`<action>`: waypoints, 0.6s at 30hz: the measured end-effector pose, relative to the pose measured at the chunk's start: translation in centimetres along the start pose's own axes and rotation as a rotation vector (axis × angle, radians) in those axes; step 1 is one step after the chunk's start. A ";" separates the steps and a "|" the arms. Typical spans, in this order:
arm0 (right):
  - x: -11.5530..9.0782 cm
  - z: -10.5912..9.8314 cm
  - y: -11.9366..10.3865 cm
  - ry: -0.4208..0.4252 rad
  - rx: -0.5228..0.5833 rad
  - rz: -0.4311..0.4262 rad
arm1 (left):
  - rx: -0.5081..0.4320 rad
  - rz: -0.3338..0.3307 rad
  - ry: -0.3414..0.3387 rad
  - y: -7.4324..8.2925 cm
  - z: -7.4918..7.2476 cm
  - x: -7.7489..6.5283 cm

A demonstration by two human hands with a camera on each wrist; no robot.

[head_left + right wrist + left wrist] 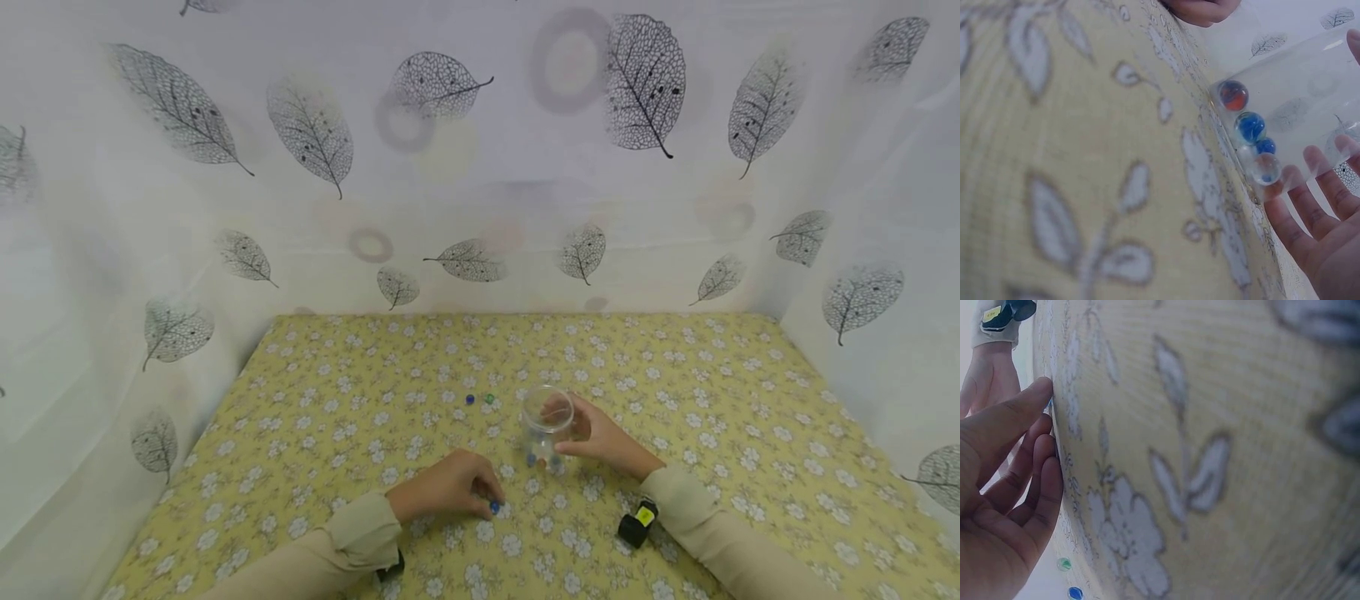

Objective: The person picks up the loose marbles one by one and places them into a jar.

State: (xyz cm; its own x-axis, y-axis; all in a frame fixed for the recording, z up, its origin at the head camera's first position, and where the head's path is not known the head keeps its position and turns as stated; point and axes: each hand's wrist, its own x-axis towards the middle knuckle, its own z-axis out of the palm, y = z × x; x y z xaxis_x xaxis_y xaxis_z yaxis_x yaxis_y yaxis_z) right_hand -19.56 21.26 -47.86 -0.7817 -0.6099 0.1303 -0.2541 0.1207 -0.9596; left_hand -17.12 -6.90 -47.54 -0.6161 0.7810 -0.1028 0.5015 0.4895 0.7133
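Observation:
A blue marble (495,506) sits at the tips of my left hand (446,485), pinched between thumb and fingers at the tablecloth. The left wrist view mostly hides that marble behind the thumb. My right hand (600,435) holds a clear jar (1310,94), its fingers along one side and the thumb across from them. The jar stands upright on the table, mouth up. Several marbles lie on its bottom, among them a red-and-blue marble (1233,95) and a blue swirled marble (1250,127).
Beyond my left hand, a dark blue marble (470,400) and a green marble (490,398) lie side by side on the yellow flowered tablecloth (360,375). White leaf-print curtains (495,183) enclose the table at the back and sides.

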 end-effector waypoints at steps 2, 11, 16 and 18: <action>0.0 0.0 0.1 0.000 -0.006 0.002 | -0.008 0.002 0.001 0.0 0.0 0.0; -0.1 -0.1 0.3 0.005 -0.039 0.002 | -0.005 -0.002 -0.004 0.3 -0.1 -0.1; -0.1 0.0 0.3 0.005 -0.035 0.006 | 0.006 -0.009 -0.006 0.6 -0.2 0.0; -0.1 0.0 0.3 0.005 -0.037 0.004 | 0.004 -0.011 -0.009 0.7 -0.2 0.0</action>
State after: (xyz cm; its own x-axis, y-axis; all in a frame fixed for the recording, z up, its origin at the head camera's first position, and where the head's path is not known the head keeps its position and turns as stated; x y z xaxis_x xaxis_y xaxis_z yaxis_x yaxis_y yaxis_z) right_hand -19.57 21.37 -48.19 -0.7856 -0.6056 0.1273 -0.2715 0.1524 -0.9503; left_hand -16.93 -6.63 -46.89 -0.6162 0.7790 -0.1163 0.4973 0.4993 0.7096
